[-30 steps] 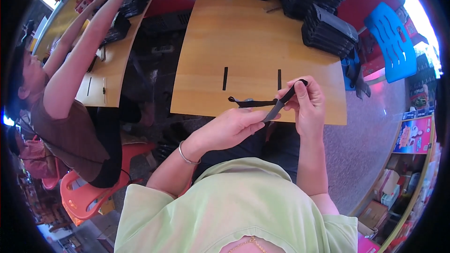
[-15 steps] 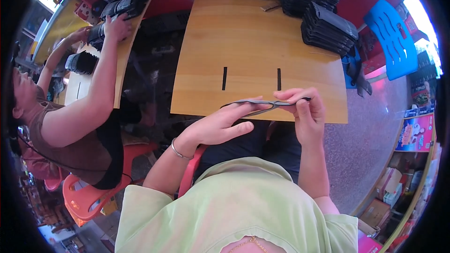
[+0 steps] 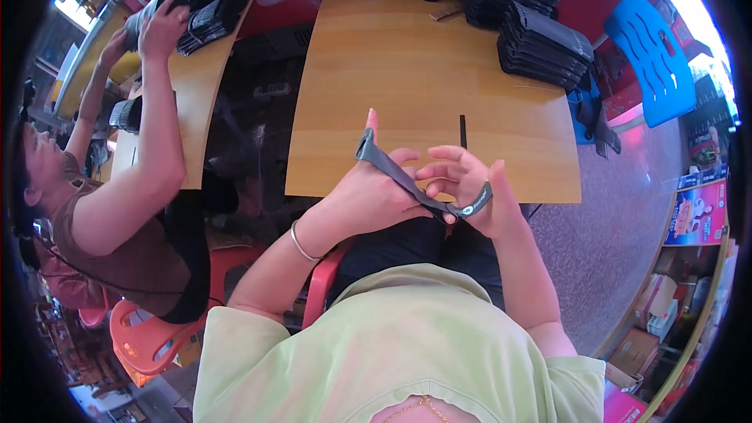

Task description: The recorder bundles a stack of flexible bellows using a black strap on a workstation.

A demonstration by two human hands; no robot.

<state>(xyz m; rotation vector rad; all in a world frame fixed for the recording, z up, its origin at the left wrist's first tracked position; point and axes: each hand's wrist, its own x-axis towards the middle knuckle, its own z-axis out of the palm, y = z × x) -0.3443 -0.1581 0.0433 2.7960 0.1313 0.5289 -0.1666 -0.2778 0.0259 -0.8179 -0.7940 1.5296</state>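
Observation:
A dark grey strap (image 3: 403, 182) with a small white mark near one end runs slantwise between my hands, over the table's front edge. My left hand (image 3: 364, 197) has it looped at the stretched-out index finger, and the strap crosses the back of this hand. Left fingertips show beneath its lower part. My right hand (image 3: 470, 180) faces it with fingers spread and slightly curled, thumb up. The marked end lies against the base of the right palm and thumb. How the strap passes between the hands is partly hidden.
On the wooden table (image 3: 337, 70) there is a black strip (image 3: 463, 131). Stacks of black items (image 3: 544, 45) stand at its back right, beside a blue chair (image 3: 650, 59). At left, a co-worker (image 3: 125, 211) lifts a dark bundle over another table (image 3: 188, 102).
The strap has gone from nearly level to slanting across my left hand. My left index finger now points up, and my right fingers have spread. The co-worker's hands have risen with a bundle.

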